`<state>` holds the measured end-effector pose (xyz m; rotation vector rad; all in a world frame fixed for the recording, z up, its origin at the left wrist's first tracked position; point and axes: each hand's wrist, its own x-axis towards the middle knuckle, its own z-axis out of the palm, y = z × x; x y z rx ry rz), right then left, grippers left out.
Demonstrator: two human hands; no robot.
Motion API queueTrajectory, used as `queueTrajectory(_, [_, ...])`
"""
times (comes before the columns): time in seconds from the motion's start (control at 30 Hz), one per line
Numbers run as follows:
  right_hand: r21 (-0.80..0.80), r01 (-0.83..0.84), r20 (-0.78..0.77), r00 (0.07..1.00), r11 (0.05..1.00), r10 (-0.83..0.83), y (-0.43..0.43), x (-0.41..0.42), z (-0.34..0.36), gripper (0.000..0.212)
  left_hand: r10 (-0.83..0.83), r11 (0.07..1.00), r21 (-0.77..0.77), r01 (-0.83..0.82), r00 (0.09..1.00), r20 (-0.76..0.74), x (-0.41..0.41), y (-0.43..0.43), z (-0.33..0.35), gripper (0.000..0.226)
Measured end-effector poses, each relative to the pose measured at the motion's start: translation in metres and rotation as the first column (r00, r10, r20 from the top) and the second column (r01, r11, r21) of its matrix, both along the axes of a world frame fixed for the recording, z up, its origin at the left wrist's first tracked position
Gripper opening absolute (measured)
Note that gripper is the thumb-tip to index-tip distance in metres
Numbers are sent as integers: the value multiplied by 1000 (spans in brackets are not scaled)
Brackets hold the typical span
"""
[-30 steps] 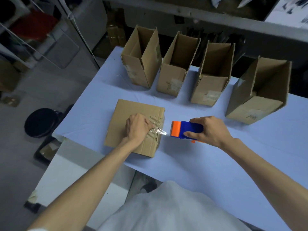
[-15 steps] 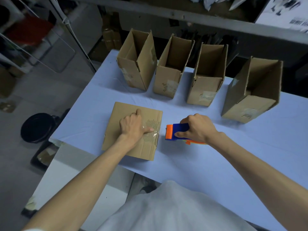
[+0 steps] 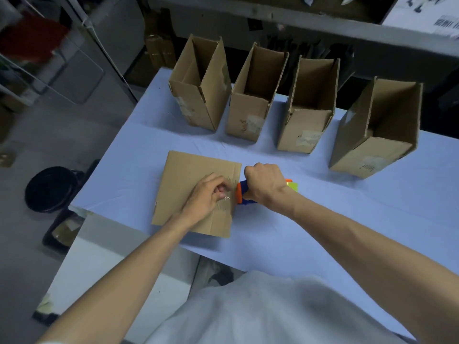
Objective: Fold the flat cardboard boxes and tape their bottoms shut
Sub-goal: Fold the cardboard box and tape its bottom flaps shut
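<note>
Left hand (image 3: 207, 198): rests on the right part of the box top, fingers curled, thumb and forefinger pinching the tape end (image 3: 226, 197) down against the cardboard.
Right hand: the right hand (image 3: 264, 184) is closed in a full fist round the handle of the tape dispenser (image 3: 239, 194), knuckles up, wrist bent in toward the box.
Tape dispenser: blue body with an orange front, its front at the right edge of the box and just beside the left fingertips. Actual contact with the cardboard cannot be told.
Box in work: the box (image 3: 188, 175) lies on the tabletop (image 3: 323, 227) in front of the person, a broad closed face upward. The flap seam is not plainly visible.
Governing relation: the dispenser lies directly right of the pinned tape end, so the line between the hands runs left to right across the box top. The right hand is the working hand and the left is the anchor. Judged: any draw of tape must follow that line, or the strip will skew.
Finished stock: a row of four standing boxes (image 3: 250, 120) along the far side of the tabletop, open ends up, well apart from the hands.
</note>
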<state>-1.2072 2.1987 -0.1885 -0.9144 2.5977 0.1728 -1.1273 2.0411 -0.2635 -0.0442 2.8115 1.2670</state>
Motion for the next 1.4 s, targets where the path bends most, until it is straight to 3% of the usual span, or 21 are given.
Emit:
queueTrajectory(0.13, [146,-197,-102,972,969,213,-21,11,4,23,8,1000,-11,-8,1000,-11,-2,-3,-1,33])
queueTrajectory(0.23, [265,-295,-129,933,918,337,6,6,-5,28,47,996,78,-48,999,13,-6,-9,1,33])
queueTrajectory(0.3, [236,-255,-143,946,938,293,24,-5,2,25,2,998,62,-3,1000,16,-10,-9,5,35])
queueTrajectory(0.37, [172,-130,-190,968,976,163,34,-15,17,16,-84,989,-122,87,996,25,-12,-5,9,40])
queueTrajectory(0.47, [58,-16,-178,984,998,26,39,-18,21,19,-253,867,-414,278,961,115,-11,-3,22,47])
queueTrajectory(0.53, [-15,34,-160,986,999,-36,44,-18,15,26,-315,782,-509,360,933,176,-15,-1,28,38])
queueTrajectory(0.63, [-212,163,-119,974,964,-191,57,-13,5,33,-286,698,-603,386,923,259,-19,17,36,25])
queueTrajectory(0.7, [-417,289,-21,945,862,-327,70,-8,6,37,-226,677,-648,347,937,266,-20,25,35,24])
queueTrajectory(0.73, [-517,345,42,925,784,-378,78,-5,10,39,-193,709,-631,313,948,254,-20,26,33,25])
queueTrajectory(0.77, [-592,380,97,909,711,-406,85,-2,15,41,-130,805,-547,230,968,215,-20,27,31,25])
queueTrajectory(0.8, [-647,385,126,905,658,-405,91,0,20,42,4,937,-345,59,984,179,-22,26,31,24])
queueTrajectory(0.83, [-684,369,135,912,629,-388,96,2,24,43,169,986,-37,-165,965,199,-24,27,33,23])
queueTrajectory(0.87, [-709,342,126,922,617,-367,99,5,28,43,280,895,275,-352,922,269,-24,28,36,22])
queueTrajectory(0.9, [-724,312,108,932,615,-346,101,7,31,44,306,745,485,-457,881,360,-24,30,42,21])
queueTrajectory(0.97, [-753,269,94,947,601,-306,103,13,33,44,168,555,673,-489,858,485,-22,35,54,27])
queueTrajectory(1.03, [-783,246,102,957,571,-272,103,18,35,44,0,452,773,-444,867,498,-16,40,66,32])
queueTrajectory(1.1, [-803,257,132,957,538,-259,103,21,35,45,-48,443,800,-404,881,471,-13,43,74,28])
queueTrajectory(1.23, [-825,329,238,940,459,-246,102,26,39,41,56,620,693,-368,902,428,-12,46,77,23])
queueTrajectory(1.4, [-829,338,267,940,447,-214,99,28,47,44,130,663,643,-384,905,406,-10,46,82,21])
